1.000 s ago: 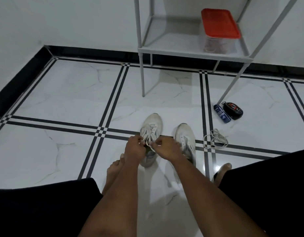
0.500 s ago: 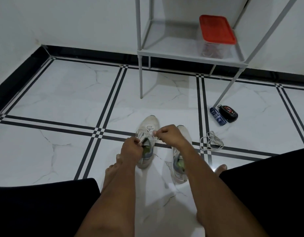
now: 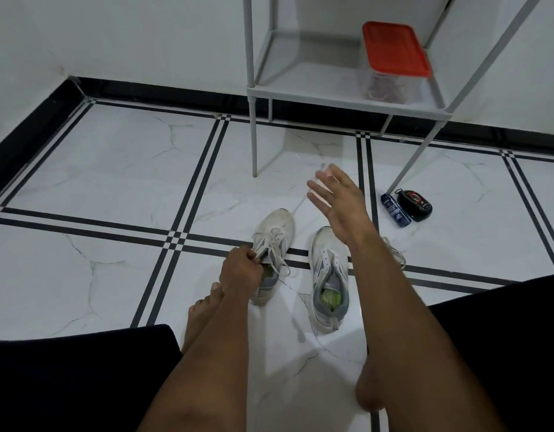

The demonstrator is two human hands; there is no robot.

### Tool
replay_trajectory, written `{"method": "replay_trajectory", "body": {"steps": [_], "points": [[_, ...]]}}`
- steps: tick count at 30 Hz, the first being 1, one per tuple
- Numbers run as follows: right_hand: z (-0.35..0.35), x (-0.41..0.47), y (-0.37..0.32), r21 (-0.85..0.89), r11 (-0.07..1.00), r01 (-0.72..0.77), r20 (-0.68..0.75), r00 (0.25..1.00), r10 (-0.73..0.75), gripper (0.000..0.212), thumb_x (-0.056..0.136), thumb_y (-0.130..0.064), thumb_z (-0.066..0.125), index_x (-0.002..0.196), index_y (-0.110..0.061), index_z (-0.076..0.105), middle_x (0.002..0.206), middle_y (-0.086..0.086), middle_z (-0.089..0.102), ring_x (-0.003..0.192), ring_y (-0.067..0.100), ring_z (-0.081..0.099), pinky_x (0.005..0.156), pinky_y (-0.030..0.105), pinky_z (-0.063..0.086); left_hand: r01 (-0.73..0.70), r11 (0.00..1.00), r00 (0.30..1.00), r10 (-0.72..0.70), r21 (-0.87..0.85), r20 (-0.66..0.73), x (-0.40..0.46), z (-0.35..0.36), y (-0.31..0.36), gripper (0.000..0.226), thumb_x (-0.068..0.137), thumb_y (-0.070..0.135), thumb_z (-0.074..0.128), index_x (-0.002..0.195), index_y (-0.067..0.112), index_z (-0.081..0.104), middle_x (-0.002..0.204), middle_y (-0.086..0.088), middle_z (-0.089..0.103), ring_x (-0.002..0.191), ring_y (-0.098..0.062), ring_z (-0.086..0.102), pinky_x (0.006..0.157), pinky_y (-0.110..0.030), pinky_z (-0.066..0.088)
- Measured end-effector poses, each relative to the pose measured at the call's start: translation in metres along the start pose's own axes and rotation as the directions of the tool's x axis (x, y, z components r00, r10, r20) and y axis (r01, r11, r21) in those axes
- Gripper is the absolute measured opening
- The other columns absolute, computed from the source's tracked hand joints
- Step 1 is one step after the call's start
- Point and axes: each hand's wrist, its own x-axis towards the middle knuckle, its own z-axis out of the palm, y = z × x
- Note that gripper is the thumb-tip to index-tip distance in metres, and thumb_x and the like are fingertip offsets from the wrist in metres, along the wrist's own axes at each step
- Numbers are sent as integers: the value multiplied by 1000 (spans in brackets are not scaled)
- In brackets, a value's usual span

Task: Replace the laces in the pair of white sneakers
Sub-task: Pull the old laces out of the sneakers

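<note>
Left hand (image 3: 240,269) w/ fingers curled, grasping the laced white sneaker (image 3: 271,254) at its collar; right hand (image 3: 338,201) raised, fingers spread, beside unlaced white sneaker (image 3: 327,279).

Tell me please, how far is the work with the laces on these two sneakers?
Done: the right sneaker has empty eyelets, and a loose lace lies on the floor beside it. In hand: the left hand grips the left sneaker, which is laced but untied, while the right hand is raised with its fingers spread. Left: finish unlacing it and thread replacement laces into both.
</note>
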Motion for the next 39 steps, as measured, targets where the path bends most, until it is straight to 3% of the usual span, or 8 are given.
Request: {"method": "replay_trajectory", "body": {"steps": [3, 6, 8, 11, 15, 23, 31, 39], "points": [[-15, 6, 39, -568, 805, -171, -99, 985, 140, 97, 96, -50, 75, 169, -27, 14, 170, 6, 34, 149, 31, 46, 120, 52, 43, 5, 998, 997, -1, -58, 74, 5, -7, 3, 19, 74, 32, 66, 93, 31, 67, 95, 8, 69, 86, -19, 68, 83, -37, 59], [-16, -9, 83, -870, 461, -175, -117, 981, 153, 34, 99, -40, 69, 108, -8, 71, 102, 10, 71, 102, 27, 66, 91, 43, 54, -94, 991, 987, 105, -96, 124, 10, -14, 14, 35, 74, 37, 73, 109, 34, 68, 110, 12, 65, 98, -12, 65, 86, -32, 53], [-15, -20, 110, -867, 471, -163, -65, 974, 218, 27, 94, -27, 67, 96, 0, 72, 87, 8, 68, 82, 26, 66, 82, 50, 59, -171, 984, 976, 176, -53, 127, 12, -15, 20, 32, 81, 37, 74, 112, 34, 70, 115, 12, 66, 104, -12, 63, 89, -32, 52], [-8, -37, 127, -888, 443, -125, 7, 959, 284, 42, 96, -31, 67, 136, -18, 69, 129, 2, 70, 109, 22, 70, 84, 35, 60, -208, 978, 974, 204, 29, 102, 11, -11, 24, 19, 89, 39, 71, 107, 34, 73, 111, 13, 73, 103, -13, 67, 89, -34, 55], [-7, -40, 134, -897, 438, -63, 41, 974, 223, 46, 98, -29, 66, 143, -23, 62, 136, 4, 69, 121, 23, 66, 99, 36, 55, -148, 989, 980, 144, 23, 141, 11, -13, 31, 5, 87, 31, 66, 90, 31, 70, 96, 15, 73, 95, -14, 67, 88, -35, 54], [-18, -38, 131, -927, 375, -6, 30, 995, 91, 34, 96, -40, 71, 126, -24, 73, 115, -2, 76, 106, 19, 69, 93, 36, 56, 74, 984, 937, -13, -161, 350, 20, -15, 45, 17, 81, 23, 60, 93, 21, 72, 92, -1, 77, 91, -25, 74, 83, -47, 63], [-25, -33, 117, -965, 262, -4, 3, 1000, 28, 18, 96, -31, 68, 85, -22, 79, 83, -7, 75, 82, 16, 68, 63, 28, 45, -8, 977, 935, 84, -215, 345, 13, -13, 54, 6, 83, 30, 76, 85, 30, 82, 89, 12, 78, 92, -13, 73, 84, -34, 58], [-22, -26, 100, -925, 369, -90, -37, 988, 148, 18, 92, -23, 68, 79, -10, 70, 87, 8, 73, 88, 25, 69, 73, 41, 54, -124, 980, 932, 168, -152, 321, 16, -9, 63, 7, 83, 17, 78, 88, 22, 81, 93, 8, 77, 94, -9, 70, 82, -26, 54]]}}
